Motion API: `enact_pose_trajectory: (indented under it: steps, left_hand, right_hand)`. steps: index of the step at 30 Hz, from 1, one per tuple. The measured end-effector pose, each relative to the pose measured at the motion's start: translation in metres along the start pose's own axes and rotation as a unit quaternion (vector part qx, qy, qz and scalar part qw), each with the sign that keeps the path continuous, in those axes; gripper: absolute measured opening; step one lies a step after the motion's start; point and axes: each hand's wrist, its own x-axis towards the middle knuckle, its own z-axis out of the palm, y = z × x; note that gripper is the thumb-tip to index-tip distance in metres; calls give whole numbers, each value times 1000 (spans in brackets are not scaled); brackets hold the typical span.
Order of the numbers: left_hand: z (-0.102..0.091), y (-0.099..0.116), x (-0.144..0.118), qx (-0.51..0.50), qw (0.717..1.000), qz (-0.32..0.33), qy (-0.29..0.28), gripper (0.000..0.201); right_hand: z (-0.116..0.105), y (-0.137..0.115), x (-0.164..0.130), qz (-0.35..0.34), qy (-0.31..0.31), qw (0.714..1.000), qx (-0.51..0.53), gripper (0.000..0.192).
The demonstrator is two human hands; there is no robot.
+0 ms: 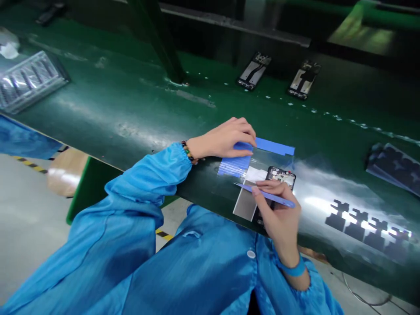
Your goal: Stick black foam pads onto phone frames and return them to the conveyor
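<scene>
My left hand (229,138), a bead bracelet at its wrist, bends its thumb and fingers over the corner of a clear film sheet with blue edge strips (274,146). In my right hand (278,210) are thin blue tweezers (277,199), held between thumb and fingers. Their pointed tip reaches left over a white-edged grey sheet (245,203). Partly covered by my right hand, an opened phone (281,175) lies just beside that sheet, its circuit board showing at the top.
Two opened phone bodies (254,72) (304,81) lie farther back. Several black cut-out stickers (356,225) on clear film sit at the right, near stacked dark sheets (395,168). A clear plastic tray (31,81) is at far left. A green post (160,48) rises from the bench.
</scene>
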Motion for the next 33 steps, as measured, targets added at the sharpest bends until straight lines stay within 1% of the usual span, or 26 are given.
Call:
enact_pose_trajectory:
  steps: [3, 6, 10, 13, 15, 17, 18, 21, 23, 24, 26, 28, 30, 33]
  left_hand:
    - [2, -8, -19, 7, 1000, -16, -2, 35]
    - [12, -6, -21, 17, 999, -27, -8, 41]
    - [20, -1, -15, 47, 998, -41, -8, 50]
    - [21, 2, -14, 67, 997, -44, -14, 53]
    - [21, 2, -15, 64, 997, -46, -13, 52]
    - [20, 1, -16, 43, 998, -53, -5, 50]
    - [19, 1, -16, 28, 998, -58, 3, 49]
    - [15, 3, -15, -17, 997, -69, 43, 45]
    - [14, 8, -12, -25, 995, -65, 78, 38]
    - [15, 12, -8, -24, 994, -57, 89, 34]
    - [20, 23, 0, -22, 995, -23, 94, 28]
    - [30, 35, 11, -27, 996, 26, 78, 25]
    - [41, 45, 21, -32, 995, 67, 59, 23]
    - [55, 53, 30, -37, 994, 97, 29, 21]
  right_hand:
    - [23, 0, 6, -4, -31, 999, -10, 29]
    - [35, -2, 11, 3, -22, 1000, -18, 30]
    - [41, -4, 13, 6, -13, 1000, -24, 29]
    - [43, -5, 14, 10, -30, 999, -12, 29]
    - [40, -6, 16, 17, -36, 999, 12, 30]
    - [28, -7, 21, 13, -21, 999, 31, 31]
    - [19, -7, 24, 5, -1, 999, 38, 30]
    - [-22, -2, 36, -14, 86, 995, 57, 32]
    - [-51, 6, 43, -12, 128, 990, 58, 36]
    - [-64, 10, 45, -9, 136, 989, 54, 37]
    - [-82, 19, 48, 0, 129, 990, 48, 39]
    - [-90, 27, 49, 9, 117, 992, 52, 39]
    - [-91, 32, 49, 17, 114, 992, 53, 39]
    - [-89, 35, 48, 22, 113, 992, 45, 39]
